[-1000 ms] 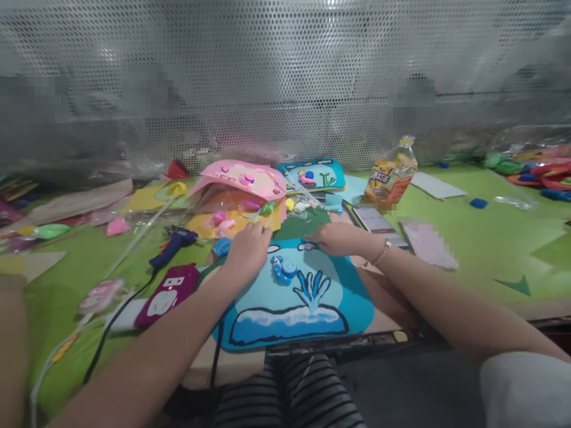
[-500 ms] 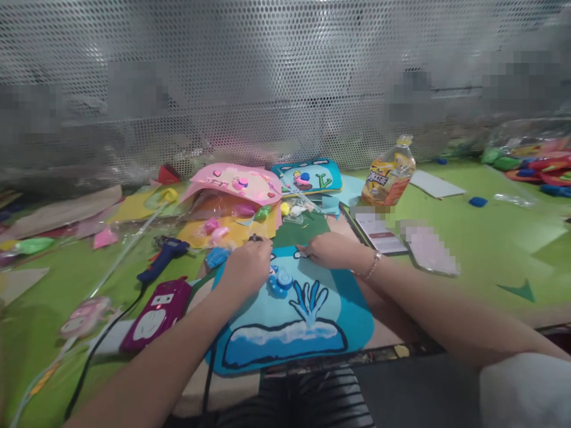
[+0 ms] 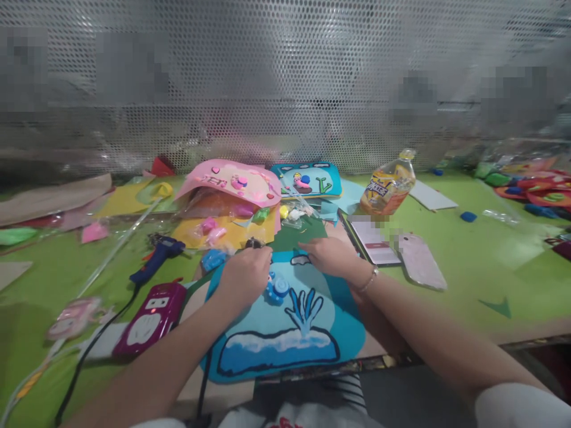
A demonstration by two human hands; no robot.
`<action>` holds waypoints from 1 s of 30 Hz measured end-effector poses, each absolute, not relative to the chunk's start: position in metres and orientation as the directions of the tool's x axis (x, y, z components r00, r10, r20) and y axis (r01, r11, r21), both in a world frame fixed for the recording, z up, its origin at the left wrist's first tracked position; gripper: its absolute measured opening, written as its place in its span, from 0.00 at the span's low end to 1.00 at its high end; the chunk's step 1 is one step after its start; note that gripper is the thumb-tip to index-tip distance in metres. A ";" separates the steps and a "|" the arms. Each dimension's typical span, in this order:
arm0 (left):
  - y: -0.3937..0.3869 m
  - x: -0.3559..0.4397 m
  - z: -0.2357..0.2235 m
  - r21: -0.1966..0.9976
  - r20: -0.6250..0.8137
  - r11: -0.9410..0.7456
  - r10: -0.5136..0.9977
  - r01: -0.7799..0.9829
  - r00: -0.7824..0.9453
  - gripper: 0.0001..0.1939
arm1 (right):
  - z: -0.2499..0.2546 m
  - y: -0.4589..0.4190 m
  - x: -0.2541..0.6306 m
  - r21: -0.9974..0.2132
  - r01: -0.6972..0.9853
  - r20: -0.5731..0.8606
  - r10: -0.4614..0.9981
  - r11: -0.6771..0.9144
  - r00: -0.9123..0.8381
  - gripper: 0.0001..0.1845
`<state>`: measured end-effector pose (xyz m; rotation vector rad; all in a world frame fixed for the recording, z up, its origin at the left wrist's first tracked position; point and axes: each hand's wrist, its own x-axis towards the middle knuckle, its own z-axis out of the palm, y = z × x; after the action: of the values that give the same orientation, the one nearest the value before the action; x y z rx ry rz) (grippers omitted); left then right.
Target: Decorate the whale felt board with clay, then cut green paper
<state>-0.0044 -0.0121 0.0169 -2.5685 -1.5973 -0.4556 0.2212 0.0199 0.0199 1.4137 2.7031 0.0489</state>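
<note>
One round-cornered blue board [image 3: 345, 303] bears a spiral-shelled snail [image 3: 277, 288]. Left hand [image 3: 247, 272], eleven o'clock: fingers curled, hold unclear; right hand [image 3: 332, 257], one o'clock: index extended, others curled, hold unclear.

Since the earliest picture, the left hand [image 3: 247, 270] has come down over the upper left of the blue, rounded, painted board [image 3: 307, 315], covering the left white cloud and part of the small blue snail figure [image 3: 279, 287]. The board sits lower and slightly further left in the frame. A white garment with red lettering [image 3: 283, 423] now shows at the bottom centre, and a dark red object [image 3: 562, 247] at the right edge.
</note>
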 end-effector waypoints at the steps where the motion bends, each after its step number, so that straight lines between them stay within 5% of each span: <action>1: -0.013 -0.005 0.018 0.094 0.313 -0.467 0.852 0.879 0.419 0.16 | 0.019 0.022 0.223 0.053 0.814 -0.062 0.815 0.579 -0.576 0.23; 6: -0.036 0.009 0.028 -0.028 0.432 -0.795 0.537 0.606 0.725 0.19 | 0.018 0.021 0.226 0.028 0.779 -0.095 0.778 0.626 -0.621 0.21; 10: -0.078 0.034 0.034 -0.111 0.229 -0.973 0.172 0.201 0.958 0.09 | 0.015 0.017 0.224 0.040 0.767 -0.062 0.768 0.641 -0.638 0.22; 16: -0.111 0.032 0.008 -0.164 0.185 -0.983 0.056 0.087 0.981 0.29 | 0.004 0.019 0.227 0.090 0.736 -0.047 0.741 0.671 -0.670 0.24; 21: -0.106 0.019 -0.015 -0.297 0.223 -0.943 0.081 0.147 0.972 0.22 | -0.001 0.021 0.230 0.083 0.734 -0.059 0.739 0.674 -0.671 0.25; 30: -0.105 0.021 -0.022 -0.260 0.281 -0.954 0.075 0.151 0.957 0.21 | 0.000 0.020 0.230 0.027 0.754 -0.038 0.754 0.656 -0.655 0.26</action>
<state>0.0215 -0.1049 -0.0221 -2.8278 -0.1668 -0.3899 0.2302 0.0204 -0.0005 1.2837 2.8173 0.0146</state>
